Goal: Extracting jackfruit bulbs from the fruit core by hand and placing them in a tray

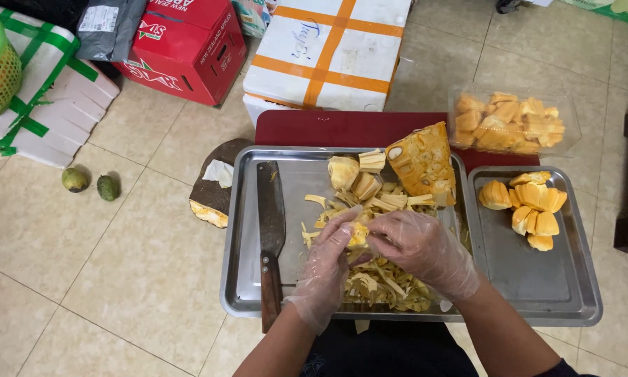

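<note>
Plainly, both sets of fingers are pinched together on one jackfruit pod (358,234), the gloved left hand (328,262) gripping it from the seven o'clock side and the gloved right hand (419,246) closing over it from four o'clock, thumbs meeting on the yellow flesh. The pod sits between the hands above the large steel tray (247,279), over a heap of pale stringy fibres (384,283). To do this well, I would judge, the left should keep the pod steady while the right peels the strands away with the thumb, working low over the tray so the scraps drop onto the heap, and pressing lightly, since the flesh looks soft and the gloves slippery. At twelve o'clock from the hands lies a jackfruit wedge (422,162) with more uncleaned pods beside it. At nine o'clock a cleaver (271,216) rests flat, blade away from the person, well clear of the fingers. At three o'clock a smaller tray (572,293) holds cleaned orange pods (530,206), and beyond it a clear container (513,122) holds more.
</note>
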